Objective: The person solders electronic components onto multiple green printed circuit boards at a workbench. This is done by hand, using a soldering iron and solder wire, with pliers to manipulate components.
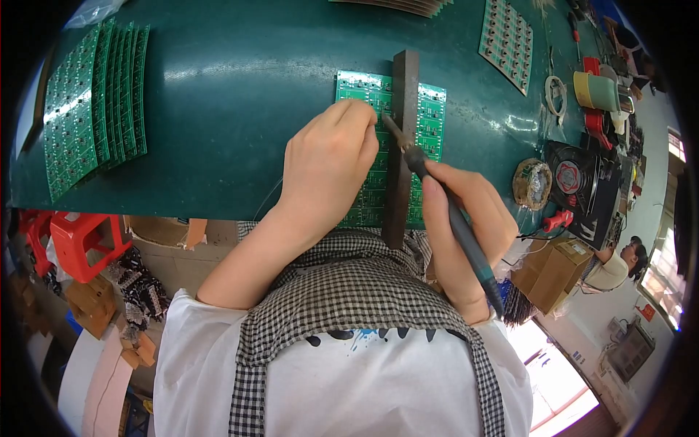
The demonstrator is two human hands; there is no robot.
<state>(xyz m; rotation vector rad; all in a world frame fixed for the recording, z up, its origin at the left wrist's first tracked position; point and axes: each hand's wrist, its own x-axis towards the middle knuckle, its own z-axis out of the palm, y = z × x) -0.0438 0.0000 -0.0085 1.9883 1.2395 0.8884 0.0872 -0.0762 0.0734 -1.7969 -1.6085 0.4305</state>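
Note:
A green circuit board panel [354, 81] lies on the bench in front of me, and a dark metal bar [405, 80] rests lengthwise across it. In my right hand [477, 218] is a soldering iron [457, 226], gripped like a pen, with its tip slanting over the bar down to the panel. My left hand [328, 156] is closed in a pinch above the panel's left part, fingertips close to the iron's tip. A thin solder wire [274, 191] trails out behind that hand; its end at the fingertips is hidden.
Stacked green panels [95, 102] stand at the left of the green bench [233, 131]. Another panel [507, 44] lies far right. A cable coil [555, 96], a round tin [532, 183] and a black fan [571, 177] line the right edge. A red stool [81, 240] is below left; a person sits at right.

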